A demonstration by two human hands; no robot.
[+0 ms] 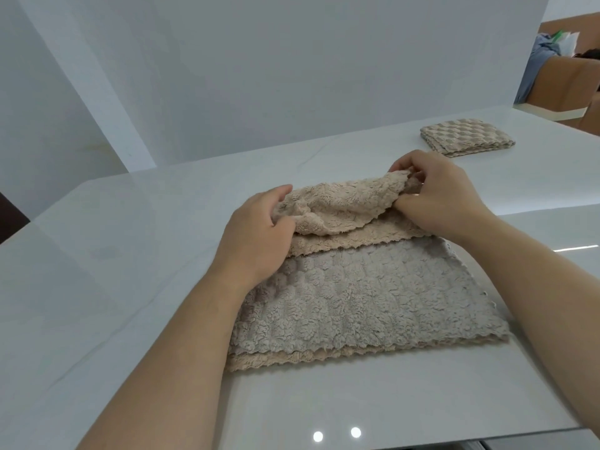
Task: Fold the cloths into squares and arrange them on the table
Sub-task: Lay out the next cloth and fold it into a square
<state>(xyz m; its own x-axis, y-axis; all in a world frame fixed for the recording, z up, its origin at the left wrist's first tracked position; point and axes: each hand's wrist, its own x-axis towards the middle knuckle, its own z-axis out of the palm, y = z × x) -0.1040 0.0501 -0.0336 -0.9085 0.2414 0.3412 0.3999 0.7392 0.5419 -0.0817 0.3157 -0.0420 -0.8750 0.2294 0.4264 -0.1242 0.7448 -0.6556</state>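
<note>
A fluffy cloth (363,297), grey on one face and beige on the other, lies on the white table (130,254) in front of me. Its far edge is lifted and rolled back toward me, showing the beige side. My left hand (259,228) grips the left far corner of that lifted edge. My right hand (435,193) pinches the right far corner. A checked beige-and-grey cloth (467,137), folded into a square, sits at the back right of the table.
A white wall panel stands behind the table. At the far right, beyond the table edge, I see brown furniture (565,82) with some clothing on it. The table's near edge runs along the bottom right.
</note>
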